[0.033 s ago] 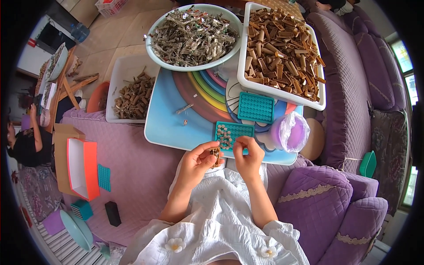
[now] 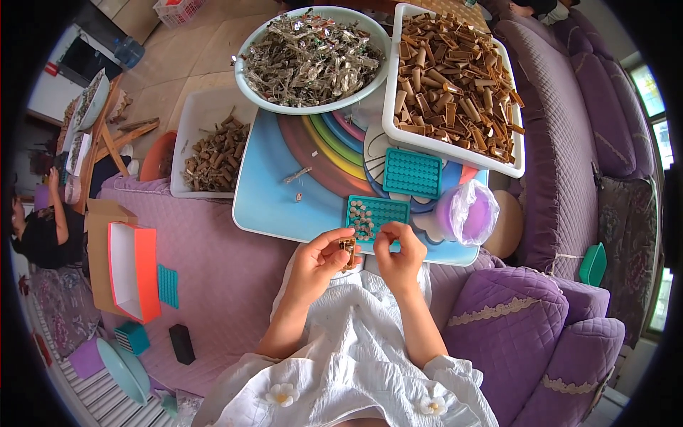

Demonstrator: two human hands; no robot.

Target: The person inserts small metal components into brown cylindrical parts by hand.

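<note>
While left hand (image 2: pixel 316 262) fingers pinch a small brown tube (image 2: pixel 348 247), right hand (image 2: pixel 398 257) fingers curl empty.

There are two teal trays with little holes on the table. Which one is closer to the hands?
The teal tray at the table's near edge, right above the left hand and right hand. Some holes are filled. The other teal tray lies farther away, beside the white bin.

small brown tube piece (image 2: pixel 348 247): short, brownish, pinched at the near table edge | teal perforated tray (image 2: pixel 377 218): rectangular, flat, just beyond it, left holes partly filled with brown pieces, the right holes open | second teal tray (image 2: pixel 413 173): farther, right, flat, unfilled
</note>
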